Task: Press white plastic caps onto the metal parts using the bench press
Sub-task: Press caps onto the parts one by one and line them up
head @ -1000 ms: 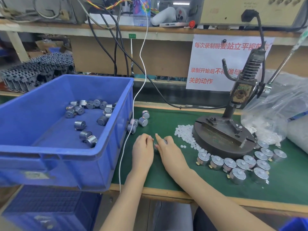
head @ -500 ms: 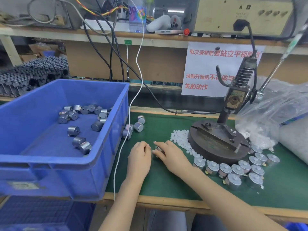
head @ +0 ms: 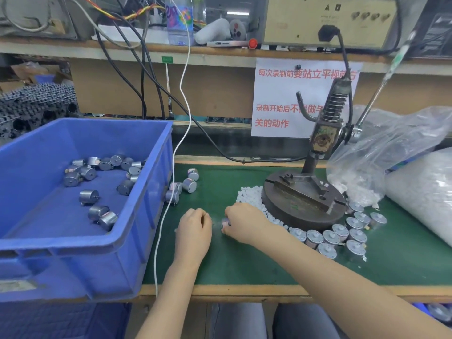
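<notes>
Just left of the bench press [head: 303,204], the right hand [head: 247,223] lay on the green mat [head: 244,263] with its fingers curled round a metal part [head: 225,222]; only the part's end showed at the fingertips. The left hand [head: 194,231] rested beside it across a small gap, knuckles up and fingers tucked under; whether they pinched anything could not be told. A heap of white caps [head: 249,195] lay against the near-left edge of the press base, reaching the far side of the right hand. Near and right of the base, a cluster of upright cylinders [head: 340,234] stood on end. The blue bin [head: 73,243] on the left held scattered cylinders [head: 89,196], and a few loose ones [head: 189,185] lay on the mat just right of its wall, by a white cable [head: 168,199]. A clear plastic bag [head: 391,148] slumped right of the press.
</notes>
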